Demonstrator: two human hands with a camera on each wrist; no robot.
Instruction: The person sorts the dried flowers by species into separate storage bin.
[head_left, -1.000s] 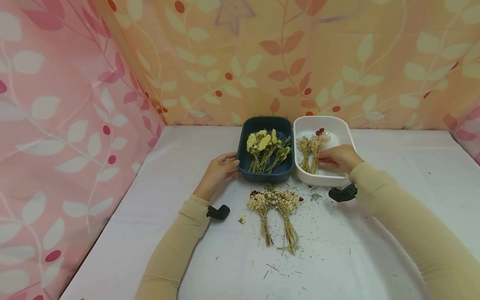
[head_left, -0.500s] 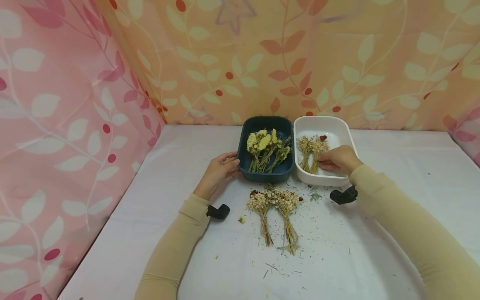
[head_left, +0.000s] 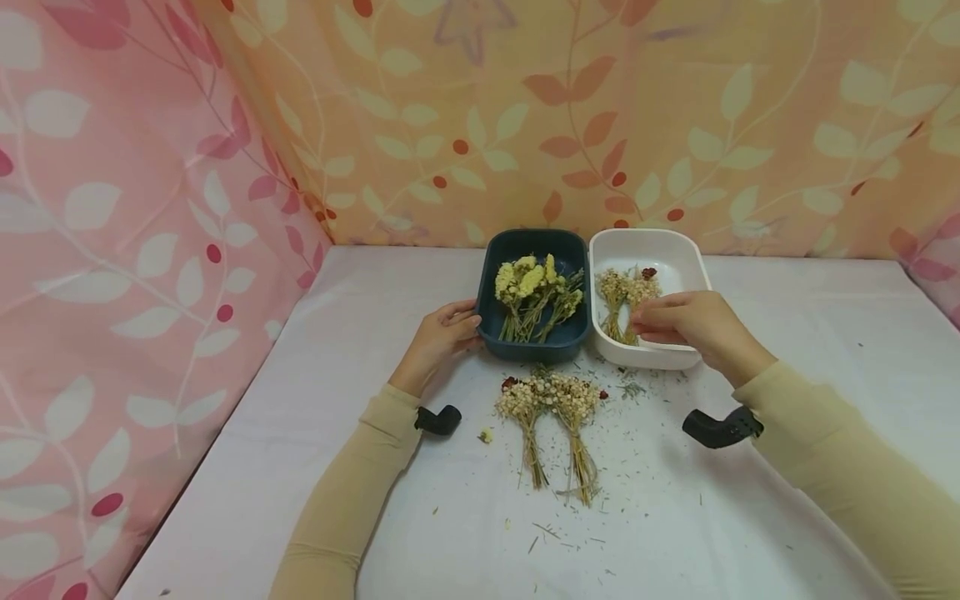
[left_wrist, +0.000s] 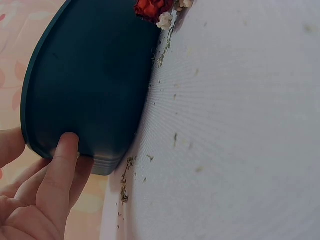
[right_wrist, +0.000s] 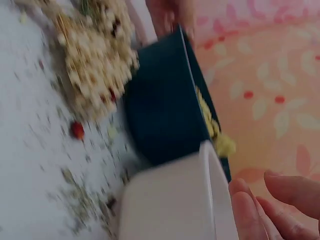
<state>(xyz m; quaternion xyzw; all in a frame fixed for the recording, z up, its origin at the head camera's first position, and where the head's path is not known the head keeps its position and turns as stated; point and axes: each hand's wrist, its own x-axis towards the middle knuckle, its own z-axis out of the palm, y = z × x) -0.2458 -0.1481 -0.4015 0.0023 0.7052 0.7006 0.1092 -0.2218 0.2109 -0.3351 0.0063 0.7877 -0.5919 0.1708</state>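
Note:
My left hand (head_left: pixel 444 337) touches the left side of a dark blue bin (head_left: pixel 534 353), its fingers (left_wrist: pixel 59 172) resting against the outer wall near a corner. Inside that bin lie yellow dried flower bunches (head_left: pixel 529 287). Over the front right of a white bin (head_left: pixel 652 358) my right hand (head_left: pixel 693 327) hangs with nothing held; in the right wrist view its fingers (right_wrist: pixel 245 212) stand apart from the thumb. Two small cream dried flower bunches (head_left: pixel 615 287) lie in the white bin, one with a dark red bloom; its stems are partly hidden by the right hand.
Two more cream dried flower bunches (head_left: pixel 576 408) with red blooms lie on the white tablecloth (head_left: pixel 637 533) before the bins. Stem scraps (head_left: pixel 547 531) and a small yellow flower bit (head_left: pixel 486 436) are scattered around. Patterned cloth (head_left: pixel 420 108) hangs behind and at the left.
The flower bunch in the right hand was lowered into the white bin and let go. The right hand has then drawn slightly back and right. The left hand stays at the blue bin.

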